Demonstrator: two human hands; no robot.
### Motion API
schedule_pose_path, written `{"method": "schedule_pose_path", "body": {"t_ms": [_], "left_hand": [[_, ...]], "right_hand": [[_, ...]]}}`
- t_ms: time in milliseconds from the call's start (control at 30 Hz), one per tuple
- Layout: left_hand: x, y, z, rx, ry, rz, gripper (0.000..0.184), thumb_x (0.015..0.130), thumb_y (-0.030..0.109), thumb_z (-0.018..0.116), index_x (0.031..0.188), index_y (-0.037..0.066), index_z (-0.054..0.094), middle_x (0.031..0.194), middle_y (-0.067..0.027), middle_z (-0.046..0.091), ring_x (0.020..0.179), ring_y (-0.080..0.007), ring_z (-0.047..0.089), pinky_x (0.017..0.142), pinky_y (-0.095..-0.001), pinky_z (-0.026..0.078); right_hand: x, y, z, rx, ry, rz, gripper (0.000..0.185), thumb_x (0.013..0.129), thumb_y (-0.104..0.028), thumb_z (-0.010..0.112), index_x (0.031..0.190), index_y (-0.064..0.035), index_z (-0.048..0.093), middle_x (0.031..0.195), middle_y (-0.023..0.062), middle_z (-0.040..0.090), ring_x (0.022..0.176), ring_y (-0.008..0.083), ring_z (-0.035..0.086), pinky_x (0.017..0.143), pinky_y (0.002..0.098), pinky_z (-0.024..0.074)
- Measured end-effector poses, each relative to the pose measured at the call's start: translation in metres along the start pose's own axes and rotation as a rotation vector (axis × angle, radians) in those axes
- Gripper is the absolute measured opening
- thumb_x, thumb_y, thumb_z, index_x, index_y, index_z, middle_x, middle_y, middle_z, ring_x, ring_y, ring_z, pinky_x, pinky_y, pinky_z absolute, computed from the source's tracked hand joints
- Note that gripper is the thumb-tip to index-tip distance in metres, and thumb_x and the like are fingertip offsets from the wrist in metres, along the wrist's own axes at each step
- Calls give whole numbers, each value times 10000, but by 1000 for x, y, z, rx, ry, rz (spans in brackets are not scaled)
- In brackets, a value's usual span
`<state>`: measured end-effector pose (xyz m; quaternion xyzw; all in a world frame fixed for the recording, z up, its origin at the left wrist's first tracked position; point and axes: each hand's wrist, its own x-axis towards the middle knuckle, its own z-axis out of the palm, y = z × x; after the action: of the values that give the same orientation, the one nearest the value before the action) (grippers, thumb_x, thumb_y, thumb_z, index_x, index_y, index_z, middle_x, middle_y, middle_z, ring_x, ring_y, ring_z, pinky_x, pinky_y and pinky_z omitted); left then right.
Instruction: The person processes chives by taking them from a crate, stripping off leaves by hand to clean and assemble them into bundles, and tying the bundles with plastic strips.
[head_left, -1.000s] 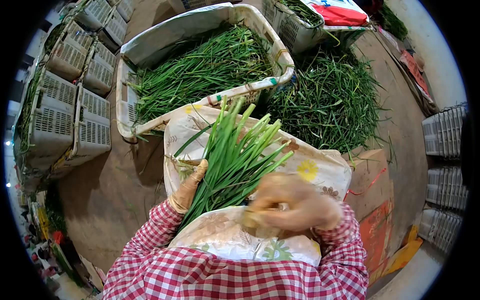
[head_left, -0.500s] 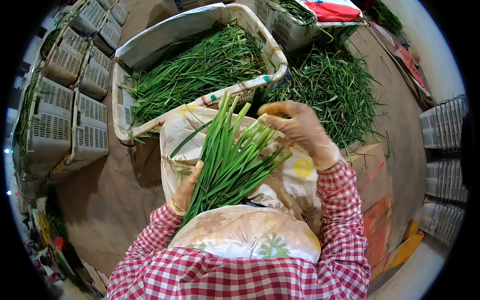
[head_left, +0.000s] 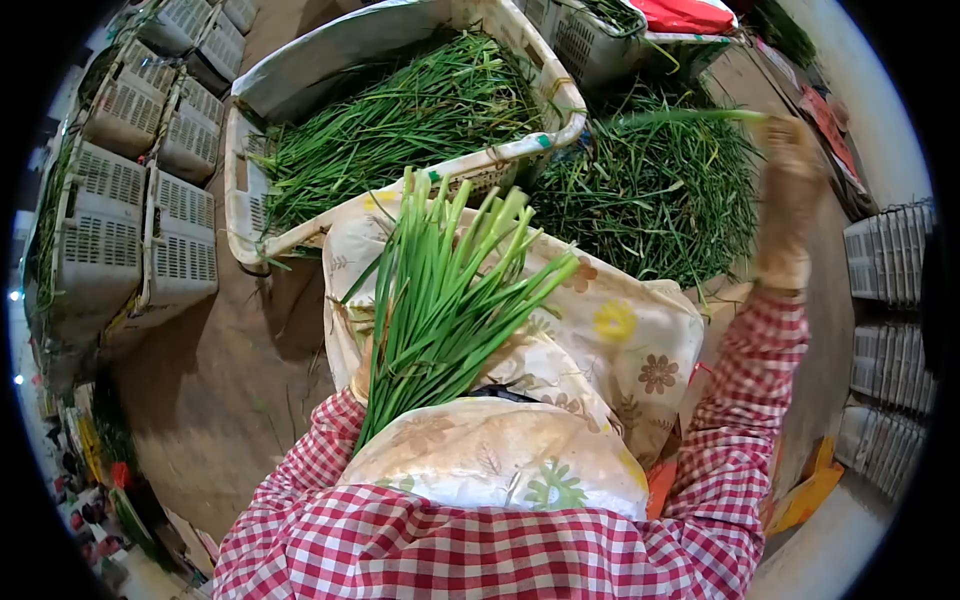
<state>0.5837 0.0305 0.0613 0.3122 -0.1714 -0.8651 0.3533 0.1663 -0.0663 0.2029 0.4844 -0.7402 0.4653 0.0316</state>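
Note:
A bundle of green stalks (head_left: 450, 290) lies across the flowered apron (head_left: 640, 345), its pale ends pointing up and away from me. My left hand (head_left: 362, 375) is wrapped round the bundle's lower left side, mostly hidden by the leaves. Out at the upper right, my gloved right hand (head_left: 790, 195) is blurred, closed on the pale end of one green stalk (head_left: 690, 117). That stalk stretches leftward over the heap of loose greens (head_left: 650, 190).
A large white crate (head_left: 245, 215) of greens stands ahead on the left. Stacked crates (head_left: 100, 210) line the far left, and more crates (head_left: 888, 255) are at the right. Another crate (head_left: 580, 55) with a red and white bag (head_left: 685, 15) stands behind the heap.
My right hand has moved from the bundle's pale ends out to the upper right, carrying a single stalk. The bundle and my left hand have shifted slightly left.

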Motion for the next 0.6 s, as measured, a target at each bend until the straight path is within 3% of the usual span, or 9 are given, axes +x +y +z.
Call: {"method": "schedule_pose_path", "body": {"t_ms": [67, 133, 200, 267, 300, 367, 433, 500, 600], "left_hand": [[1, 0, -3, -16, -15, 21, 573, 941, 467, 439, 1342, 59, 414, 1262, -89, 532, 1094, -191, 551, 937, -335, 465], [2, -1, -5, -21, -21, 33, 574, 940, 468, 439, 1343, 59, 413, 1263, -89, 531, 1096, -192, 550, 938, -336, 464], [3, -1, -6, -28, -29, 41, 576, 940, 470, 439, 1344, 60, 412, 1265, -89, 530, 1098, -193, 549, 940, -338, 463], [4, -2, -5, -31, -32, 50, 578, 939, 471, 439, 1344, 61, 411, 1267, -89, 529, 1100, -193, 548, 942, -339, 462], [5, -2, -5, -31, -33, 52, 578, 939, 472, 439, 1345, 61, 411, 1268, -90, 528, 1101, -194, 547, 942, -340, 462], [7, -2, -4, -29, -38, 56, 580, 938, 474, 439, 1346, 62, 410, 1270, -90, 527, 1103, -195, 546, 944, -341, 461], [7, -3, -3, -40, -49, 66, 582, 938, 475, 439, 1347, 62, 409, 1271, -90, 525, 1105, -195, 545, 946, -342, 460], [7, -5, -4, -47, -56, 78, 583, 937, 477, 439, 1347, 63, 409, 1273, -90, 524, 1107, -196, 544, 947, -344, 459], [7, -7, -7, -64, -67, 90, 586, 936, 479, 439, 1349, 64, 407, 1276, -91, 522, 1110, -197, 543, 950, -346, 457]], "right_hand": [[50, 75, -23, -308, 390, -134, 293, 917, -373, 553, 965, -101, 650, 788, 9, 659, 594, 116, 528, 518, 303, 421], [53, 103, -23, -239, 509, -198, 311, 914, -394, 549, 992, -108, 643, 801, 8, 660, 611, 111, 537, 525, 290, 421], [34, 104, -15, -178, 407, -136, 335, 919, -401, 537, 1048, -105, 625, 836, 15, 664, 656, 109, 561, 572, 269, 436], [-32, 10, 1, 219, -30, 57, 365, 925, -379, 534, 1103, -68, 606, 883, 30, 669, 727, 133, 607, 661, 284, 476], [-46, 16, 16, 516, -282, 134, 334, 925, -340, 548, 1077, -54, 627, 877, 27, 677, 741, 115, 622, 668, 261, 500], [-77, -2, 37, 686, -586, 334, 291, 923, -287, 562, 1055, -41, 646, 905, 42, 681, 767, 91, 630, 668, 219, 513], [-88, -11, 54, 803, -579, 414, 256, 925, -222, 564, 1049, -13, 646, 945, 70, 676, 820, 89, 636, 705, 204, 523], [-90, -33, 61, 812, -594, 211, 301, 913, -250, 585, 1068, 4, 633, 944, 71, 670, 802, 104, 623, 740, 212, 506], [-88, -39, 78, 627, -980, 215, 336, 891, -312, 610, 994, 5, 654, 891, 48, 665, 747, 104, 591, 686, 235, 469]]}}
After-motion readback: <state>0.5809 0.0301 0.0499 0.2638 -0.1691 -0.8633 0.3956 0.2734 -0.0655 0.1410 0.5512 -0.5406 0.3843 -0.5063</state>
